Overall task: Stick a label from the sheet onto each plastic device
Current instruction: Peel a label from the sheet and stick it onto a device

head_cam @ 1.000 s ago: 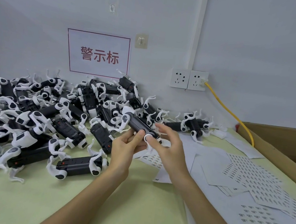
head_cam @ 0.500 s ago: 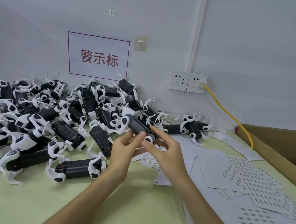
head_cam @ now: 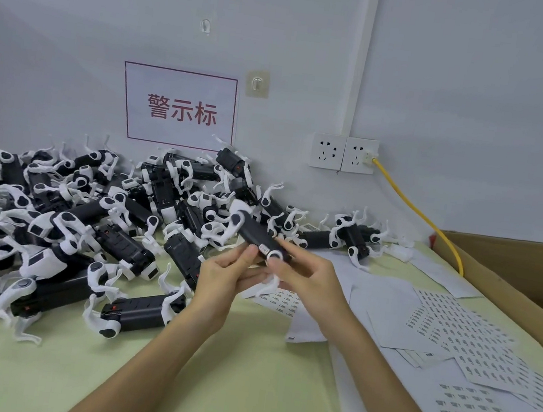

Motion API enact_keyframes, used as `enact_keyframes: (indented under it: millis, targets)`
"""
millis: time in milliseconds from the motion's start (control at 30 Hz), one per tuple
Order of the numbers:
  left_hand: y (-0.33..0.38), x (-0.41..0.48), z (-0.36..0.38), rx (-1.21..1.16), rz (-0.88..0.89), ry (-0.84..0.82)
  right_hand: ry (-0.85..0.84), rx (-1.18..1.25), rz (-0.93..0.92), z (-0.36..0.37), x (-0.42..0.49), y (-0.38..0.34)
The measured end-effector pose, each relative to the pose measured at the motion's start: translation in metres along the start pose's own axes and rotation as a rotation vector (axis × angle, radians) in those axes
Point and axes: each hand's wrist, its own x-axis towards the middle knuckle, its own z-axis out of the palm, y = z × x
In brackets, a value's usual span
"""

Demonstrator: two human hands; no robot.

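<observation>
Head view.

- Plastic device [head_cam: 254, 234]: 1 unit, black body with white ends. It was held clear of the green table [head_cam: 205, 387], just in front of the pile, and tilted with its far end higher.
- Label [head_cam: 263, 248]: 1 small white label lay on the device's upper face, near its lower end.
- Left hand [head_cam: 222, 279]: its fingers were curled under the device, gripping it, and the thumb tip rested on top just beside the label.
- Right hand [head_cam: 308, 280]: its fingers pinched the device's near, round white end.
- Pile of devices [head_cam: 89, 216]: many black-and-white units were heaped over the left and rear of the table, against the wall.
- Label sheets [head_cam: 454, 326]: several white sheets printed with rows of small labels overlapped on the right side of the table.
- Cardboard box [head_cam: 514, 265]: stood at the table's right edge.
- Wall: 1 red-bordered sign [head_cam: 177, 107], 2 sockets [head_cam: 342, 153] and 1 yellow cable [head_cam: 418, 211] plugged into the right socket.
</observation>
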Motion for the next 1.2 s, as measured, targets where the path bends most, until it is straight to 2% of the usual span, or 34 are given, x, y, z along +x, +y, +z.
enact_keyframes:
  millis: [100,267,367,467,533,600,700,767,833,933,1000,1100,1200]
  targets:
    - [0.001,0.005,-0.005,0.061,-0.016,0.089,-0.004,0.115,0.09,-0.004,0.0,-0.002]
    - [-0.007,0.002,0.0,0.273,-0.027,0.091,0.085,0.31,0.316,-0.011,0.0,-0.004]
    - [-0.007,0.002,-0.001,0.253,-0.014,0.174,0.223,0.432,0.457,-0.017,0.001,-0.002]
    - [-0.005,0.004,-0.004,0.238,0.047,0.328,0.386,0.714,0.508,-0.031,0.004,-0.004]
    - [-0.005,0.004,-0.004,0.268,0.121,0.441,0.449,0.905,0.457,-0.049,0.007,-0.01]
    - [-0.006,0.003,-0.003,0.317,0.222,0.492,0.473,1.024,0.255,-0.077,0.007,-0.016]
    - [-0.007,0.0,-0.001,0.372,0.344,0.528,0.714,1.104,-0.059,-0.125,-0.001,-0.015]
    - [-0.008,0.001,-0.002,0.401,0.341,0.583,0.862,1.133,-0.03,-0.143,-0.009,-0.008]
    - [-0.008,0.004,-0.004,0.404,0.264,0.609,0.943,1.085,0.147,-0.142,-0.013,-0.001]
    - [-0.01,0.007,-0.006,0.385,0.185,0.567,0.883,1.103,0.315,-0.124,-0.008,0.001]
    - [-0.011,0.009,-0.008,0.331,0.146,0.561,0.803,1.053,0.318,-0.111,-0.003,-0.002]
    - [-0.012,0.009,-0.008,0.279,0.097,0.531,0.716,0.828,0.287,-0.095,0.004,-0.007]
    - [-0.012,0.006,-0.005,0.372,0.195,0.407,0.622,0.649,0.287,-0.081,0.007,-0.009]
